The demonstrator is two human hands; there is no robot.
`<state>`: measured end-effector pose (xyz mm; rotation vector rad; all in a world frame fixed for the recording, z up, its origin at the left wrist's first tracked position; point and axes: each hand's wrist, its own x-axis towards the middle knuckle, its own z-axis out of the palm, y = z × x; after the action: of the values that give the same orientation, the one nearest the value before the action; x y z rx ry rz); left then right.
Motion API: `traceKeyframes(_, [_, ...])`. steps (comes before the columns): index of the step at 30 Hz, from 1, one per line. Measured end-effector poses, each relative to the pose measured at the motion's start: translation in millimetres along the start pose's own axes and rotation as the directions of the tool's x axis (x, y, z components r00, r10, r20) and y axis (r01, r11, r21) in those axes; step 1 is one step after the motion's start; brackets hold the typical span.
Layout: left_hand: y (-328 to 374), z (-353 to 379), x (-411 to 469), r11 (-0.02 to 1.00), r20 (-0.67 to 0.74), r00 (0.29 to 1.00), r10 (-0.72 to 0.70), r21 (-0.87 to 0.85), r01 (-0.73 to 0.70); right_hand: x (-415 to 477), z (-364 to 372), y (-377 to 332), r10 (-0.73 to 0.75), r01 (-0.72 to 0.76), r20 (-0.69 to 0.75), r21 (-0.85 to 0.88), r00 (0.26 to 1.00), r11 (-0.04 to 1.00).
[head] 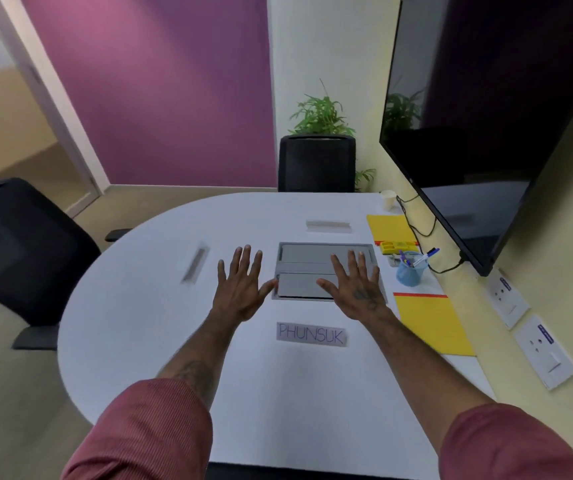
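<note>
Carefully now: could nip a fingertip in the grey lid box (304,261) if a flap tips up or drops shut under a push. Sunk flat into the middle of the white table (146,306), with two grey flaps, one behind the other, both down. Right hand (357,289) spread flat over its right side, fingers straight, holding nothing. Left hand (243,285) spread flat just beside its left edge, thumb near the front flap. Name card (311,334) nearer the body; yellow sheet (430,323) and blue pen cup (411,271) off to the right.
</note>
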<state>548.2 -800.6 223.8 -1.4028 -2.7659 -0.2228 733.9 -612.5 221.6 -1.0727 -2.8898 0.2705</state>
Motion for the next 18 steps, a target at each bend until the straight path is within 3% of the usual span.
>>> traceKeyframes(10, [-36, -57, -91, 0.984, -0.115, 0.978, -0.173, 0.034, 0.178, -35, -23, -67, -0.218, 0.219, -0.029, 0.022, 0.976, 0.976])
traceKeyframes(18, [-88, -90, -179, 0.936, -0.180, 0.926, -0.332, 0.061, 0.347, -57, -21, -160, -0.401, 0.403, -0.047, 0.054, 0.915, 0.914])
